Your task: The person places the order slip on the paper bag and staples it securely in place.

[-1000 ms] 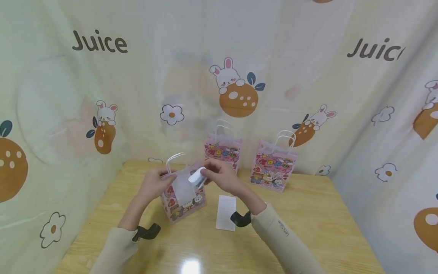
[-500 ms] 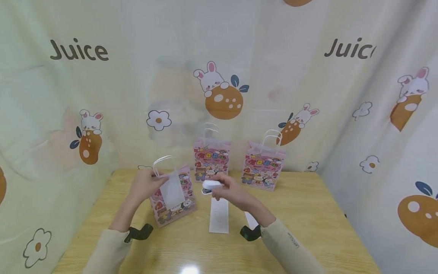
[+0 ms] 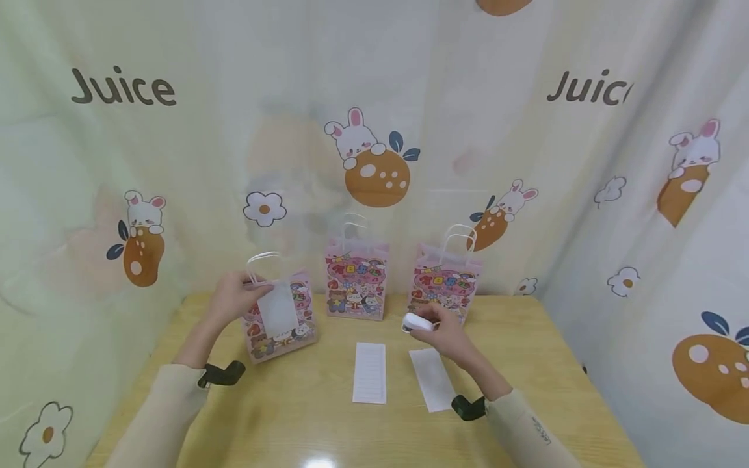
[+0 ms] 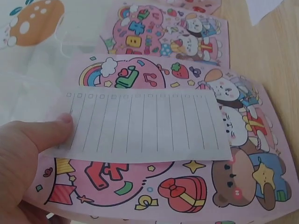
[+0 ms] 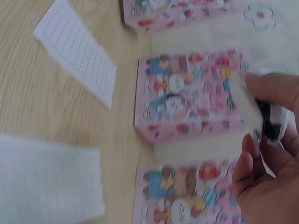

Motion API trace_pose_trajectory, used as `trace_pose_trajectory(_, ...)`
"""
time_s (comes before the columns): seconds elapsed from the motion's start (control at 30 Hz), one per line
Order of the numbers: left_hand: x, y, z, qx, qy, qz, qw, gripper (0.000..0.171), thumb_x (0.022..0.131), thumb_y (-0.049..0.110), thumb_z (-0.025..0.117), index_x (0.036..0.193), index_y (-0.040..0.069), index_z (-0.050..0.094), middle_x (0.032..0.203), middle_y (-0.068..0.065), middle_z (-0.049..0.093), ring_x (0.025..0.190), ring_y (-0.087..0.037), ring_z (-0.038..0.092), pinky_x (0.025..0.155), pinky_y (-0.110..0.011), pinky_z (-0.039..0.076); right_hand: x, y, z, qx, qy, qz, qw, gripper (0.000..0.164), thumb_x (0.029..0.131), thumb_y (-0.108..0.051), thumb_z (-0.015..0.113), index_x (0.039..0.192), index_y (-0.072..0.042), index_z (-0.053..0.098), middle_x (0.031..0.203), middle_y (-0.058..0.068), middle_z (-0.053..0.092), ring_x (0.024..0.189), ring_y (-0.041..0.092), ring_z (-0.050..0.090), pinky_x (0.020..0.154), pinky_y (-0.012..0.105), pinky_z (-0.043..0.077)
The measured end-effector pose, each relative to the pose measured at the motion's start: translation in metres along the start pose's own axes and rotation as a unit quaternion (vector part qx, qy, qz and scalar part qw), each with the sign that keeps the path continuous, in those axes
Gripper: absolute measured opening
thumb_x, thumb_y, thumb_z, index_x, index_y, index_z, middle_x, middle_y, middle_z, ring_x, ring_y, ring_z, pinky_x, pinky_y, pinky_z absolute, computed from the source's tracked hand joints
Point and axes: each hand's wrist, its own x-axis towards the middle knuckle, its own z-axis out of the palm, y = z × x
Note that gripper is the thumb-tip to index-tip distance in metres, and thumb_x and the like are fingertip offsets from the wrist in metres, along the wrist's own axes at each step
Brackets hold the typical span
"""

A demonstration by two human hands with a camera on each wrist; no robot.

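The left grip [image 3: 235, 299] pinches the held bag [image 3: 305, 305] at its top edge, the thumb lying over one end of the held slip [image 3: 279, 313]. That hold looks meant to press paper and bag together, so the ruled slip lies against the printed front rather than sliding off. Whether the hidden fingers are inside the bag's mouth or behind it, I cannot tell, nor whether anything besides the thumb fixes the slip.

The right grip [image 3: 447, 333] is closed around a small white stapler [image 3: 417, 322], well apart from the left grip; its nose juts past the fingertips towards the left grip, probably because this leaves the working end free.

The middle bag [image 3: 355, 279] stands upright between the two grips and farther back. The right bag [image 3: 449, 281] stands behind the right grip, partly covered by it. All three are handled paper bags; no view looks down inside, so their contents are unknown.

On the counter [image 3: 292, 416], a ruled loose slip [image 3: 370, 374] lies between the grips, nearer the person; another slip [image 3: 432, 378] lies just below the right grip. Both seem laid flat and apart for easy reach.
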Motion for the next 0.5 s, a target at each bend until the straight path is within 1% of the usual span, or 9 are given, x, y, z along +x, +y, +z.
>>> trace_pose_trajectory(0.07, 0.003, -0.004, -0.002, -0.008, 0.0, -0.004, 1.0, 0.024, 0.089, 0.024, 0.073, 0.093, 0.0, 0.073, 0.089, -0.013, 0.071, 0.077, -0.024, 0.066, 0.062, -0.031, 0.053, -0.002, 0.01, -0.008, 0.005, 0.021, 0.018, 1.0, 0.032, 0.08, -0.006, 0.078, 0.106, 0.001, 0.061, 0.1, 0.012, 0.063, 0.088, 0.021, 0.055, 0.073, 0.031, 0.046)
trace_pose_trajectory(0.2, 0.011, -0.011, -0.007, -0.003, 0.014, -0.004, 0.9999, 0.023, 0.09, 0.02, 0.073, 0.094, -0.003, 0.072, 0.09, -0.016, 0.071, 0.078, -0.026, 0.066, 0.063, -0.032, 0.052, -0.005, 0.026, -0.023, -0.001, 0.044, 0.041, 0.998, 0.033, 0.081, -0.005, 0.077, 0.11, 0.0, 0.062, 0.103, 0.013, 0.064, 0.092, 0.022, 0.056, 0.077, 0.031, 0.047)
trace_pose_trajectory(0.3, 0.02, -0.014, -0.004, -0.006, 0.011, -0.001, 0.9999, 0.023, 0.09, 0.021, 0.072, 0.094, -0.002, 0.073, 0.09, -0.015, 0.071, 0.078, -0.026, 0.066, 0.064, -0.032, 0.052, -0.009, 0.039, -0.037, -0.014, 0.06, 0.055, 0.997, 0.036, 0.081, -0.004, 0.076, 0.115, 0.0, 0.063, 0.107, 0.014, 0.064, 0.095, 0.023, 0.057, 0.08, 0.031, 0.047)
trace_pose_trajectory(0.4, 0.027, -0.018, -0.003, -0.016, 0.005, 0.0, 0.9999, 0.025, 0.09, 0.024, 0.072, 0.095, -0.001, 0.073, 0.091, -0.014, 0.071, 0.08, -0.025, 0.066, 0.065, -0.031, 0.053, -0.012, 0.053, -0.043, -0.021, 0.076, 0.065, 0.995, 0.037, 0.082, -0.001, 0.075, 0.117, 0.002, 0.064, 0.109, 0.017, 0.065, 0.096, 0.024, 0.057, 0.079, 0.028, 0.048)
trace_pose_trajectory(0.5, 0.031, -0.024, -0.003, -0.026, 0.01, -0.009, 0.9996, 0.025, 0.089, 0.023, 0.073, 0.094, -0.001, 0.073, 0.09, -0.014, 0.071, 0.079, -0.026, 0.066, 0.064, -0.031, 0.053, -0.014, 0.065, -0.047, -0.033, 0.076, 0.074, 0.994, 0.037, 0.083, -0.003, 0.075, 0.117, 0.004, 0.064, 0.11, 0.019, 0.065, 0.097, 0.025, 0.058, 0.077, 0.025, 0.049)
